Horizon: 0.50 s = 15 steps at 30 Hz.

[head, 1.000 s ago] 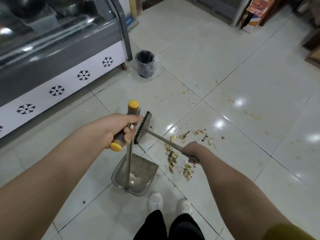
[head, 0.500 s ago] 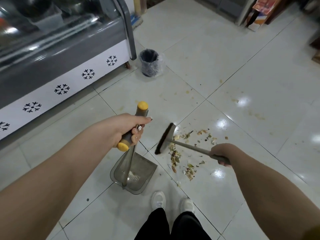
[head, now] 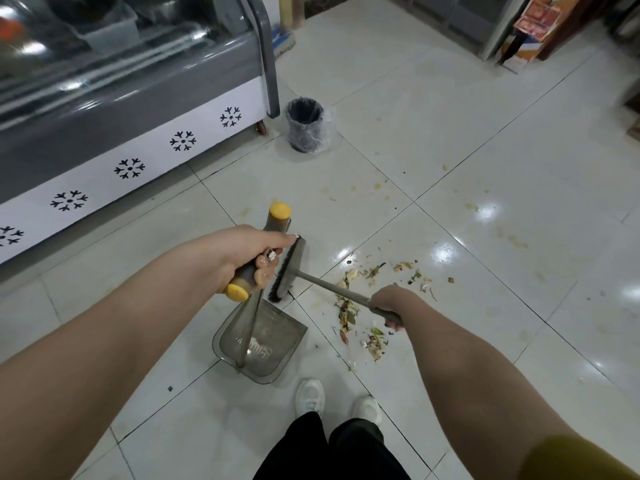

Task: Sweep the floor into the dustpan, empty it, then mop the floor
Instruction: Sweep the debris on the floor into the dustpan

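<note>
My left hand (head: pixel 242 258) grips the yellow-capped crossbar handle of a grey translucent dustpan (head: pixel 273 341), which rests on the white tiled floor (head: pixel 450 150) in front of my white shoes. My right hand (head: pixel 389 303) grips the metal handle of a small broom (head: pixel 289 268). The broom's dark bristle head is raised beside my left hand, just above the dustpan's open edge. A patch of leafy scraps and crumbs (head: pixel 367 306) lies on the tiles to the right of the dustpan, under the broom handle.
A grey-and-white display freezer (head: pixel 121 126) runs along the left. A small black bin (head: pixel 305 124) lined with clear plastic stands at its corner. A mop head (head: pixel 284 39) pokes out behind the freezer. Furniture and a box stand at the far right.
The broom head swung out right over the scraps half a second ago and has come back left, up beside my left hand. The dustpan has stayed in place.
</note>
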Each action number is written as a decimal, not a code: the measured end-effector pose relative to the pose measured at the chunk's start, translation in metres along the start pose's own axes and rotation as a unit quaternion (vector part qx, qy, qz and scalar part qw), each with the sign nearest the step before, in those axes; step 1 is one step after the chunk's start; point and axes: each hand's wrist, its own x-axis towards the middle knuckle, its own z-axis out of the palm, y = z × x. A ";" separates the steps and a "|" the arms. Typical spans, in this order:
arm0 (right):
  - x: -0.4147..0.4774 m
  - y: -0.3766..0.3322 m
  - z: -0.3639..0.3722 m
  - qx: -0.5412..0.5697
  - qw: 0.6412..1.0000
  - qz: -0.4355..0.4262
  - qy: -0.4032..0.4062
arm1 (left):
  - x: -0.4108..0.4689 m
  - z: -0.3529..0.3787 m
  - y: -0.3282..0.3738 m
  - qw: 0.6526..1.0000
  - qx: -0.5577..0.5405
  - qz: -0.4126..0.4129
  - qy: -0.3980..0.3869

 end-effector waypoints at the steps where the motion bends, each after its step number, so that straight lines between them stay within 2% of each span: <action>1: 0.001 0.000 0.001 -0.004 1.000 0.001 0.000 | 0.000 0.001 -0.001 1.000 -0.002 -0.003 0.000; 10: 0.000 0.074 -0.012 0.016 0.998 0.053 0.031 | -0.013 0.033 -0.006 1.000 -0.008 0.008 0.013; 15: -0.013 0.118 -0.025 0.033 0.998 0.048 0.032 | -0.025 0.076 -0.015 1.000 -0.004 0.018 0.020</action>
